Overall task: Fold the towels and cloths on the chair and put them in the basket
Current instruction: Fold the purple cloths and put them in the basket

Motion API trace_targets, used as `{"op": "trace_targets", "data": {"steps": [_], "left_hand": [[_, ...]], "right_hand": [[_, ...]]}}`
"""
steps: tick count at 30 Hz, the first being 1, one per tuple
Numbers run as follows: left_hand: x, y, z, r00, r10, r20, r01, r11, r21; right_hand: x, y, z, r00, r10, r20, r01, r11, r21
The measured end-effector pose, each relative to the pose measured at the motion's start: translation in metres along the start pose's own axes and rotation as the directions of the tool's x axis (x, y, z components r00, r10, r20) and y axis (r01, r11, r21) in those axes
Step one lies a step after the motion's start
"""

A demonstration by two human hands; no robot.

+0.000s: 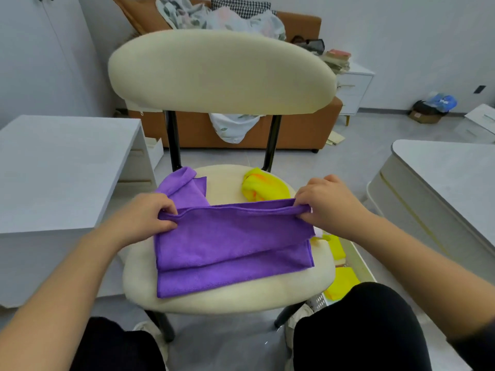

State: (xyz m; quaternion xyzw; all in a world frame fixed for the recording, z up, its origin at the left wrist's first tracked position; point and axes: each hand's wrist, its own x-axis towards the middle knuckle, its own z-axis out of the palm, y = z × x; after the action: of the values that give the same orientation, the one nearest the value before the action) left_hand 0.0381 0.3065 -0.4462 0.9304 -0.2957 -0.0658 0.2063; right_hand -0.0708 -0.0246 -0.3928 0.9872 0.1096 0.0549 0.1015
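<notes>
Purple towel (233, 245) lies part-folded on chair seat (214, 302). Left hand (144, 215) pinches its far-left corner, right hand (326, 204) pinches far-right corner, folded edge stretched between them. Second purple cloth (184, 188) far left on seat; crumpled yellow cloth (263, 187) far right. White basket (317, 301) right of chair, holding folded yellow cloths (342, 283)

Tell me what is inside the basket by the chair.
Yellow cloths lie in the basket; the chair seat and a knee cover the rest.
</notes>
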Motion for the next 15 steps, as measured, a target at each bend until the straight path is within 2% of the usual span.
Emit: {"op": "trace_targets", "data": {"steps": [3,8,12,15], "left_hand": [[-0.014,0.014,-0.03,0.996,0.075,-0.041,-0.073,0.997,0.03],[-0.034,0.047,-0.074,0.978,0.176,-0.11,-0.166,0.982,0.095],[-0.044,0.065,-0.103,0.958,0.261,-0.118,-0.244,0.959,0.141],[-0.048,0.073,-0.119,0.967,0.241,-0.08,-0.231,0.965,0.123]], "right_hand": [[-0.009,0.011,-0.017,0.995,0.087,-0.042,-0.078,0.98,0.182],[-0.027,0.019,-0.053,0.971,0.193,-0.143,-0.118,0.902,0.415],[-0.04,0.025,-0.078,0.969,0.212,-0.124,-0.115,0.836,0.536],[-0.049,0.028,-0.093,0.971,0.208,-0.121,-0.108,0.826,0.553]]}}
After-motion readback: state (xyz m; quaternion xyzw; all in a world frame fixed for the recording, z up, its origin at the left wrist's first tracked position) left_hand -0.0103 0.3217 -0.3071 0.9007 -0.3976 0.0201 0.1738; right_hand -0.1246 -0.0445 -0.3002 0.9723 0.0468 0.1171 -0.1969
